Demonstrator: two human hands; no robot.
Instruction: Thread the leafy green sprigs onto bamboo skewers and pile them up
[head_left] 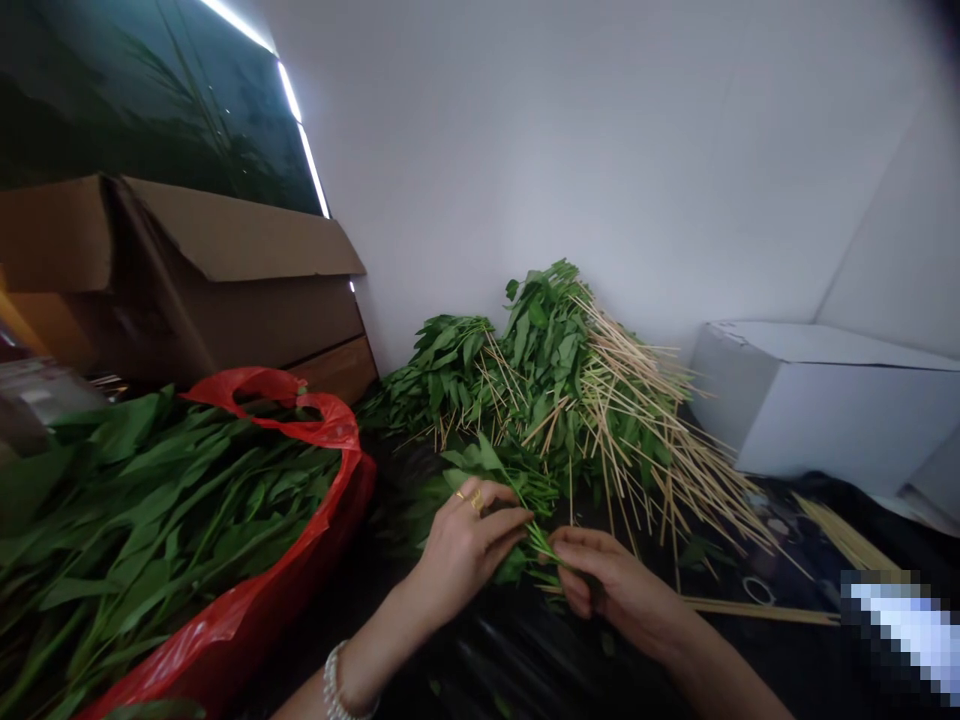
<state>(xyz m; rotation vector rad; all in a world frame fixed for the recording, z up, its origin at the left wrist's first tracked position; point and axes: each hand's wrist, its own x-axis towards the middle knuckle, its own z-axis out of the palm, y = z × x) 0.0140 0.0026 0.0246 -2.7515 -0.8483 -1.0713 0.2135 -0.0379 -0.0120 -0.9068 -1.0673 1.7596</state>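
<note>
Between my hands lies a small bunch of green leafy stems (pixel 538 535), its leaves pointing up and away from me. My left hand (pixel 471 535), with gold rings, closes its thumb and fingers around the stems from the left. At their lower ends, my right hand (pixel 611 578) pinches the stems between thumb and fingers. Just beyond, leafy greens threaded on thin wooden skewers (pixel 645 400) are heaped against the wall, leaves to the left and bare sticks to the right. Whether a skewer is in my right hand is hidden.
To my left, a red plastic bag (pixel 330 510) is full of loose leafy greens (pixel 172 500). Behind it stands an open cardboard box (pixel 255 310). A white box (pixel 840 410) sits at right. Loose skewers (pixel 765 611) lie on the black plastic sheet (pixel 465 660).
</note>
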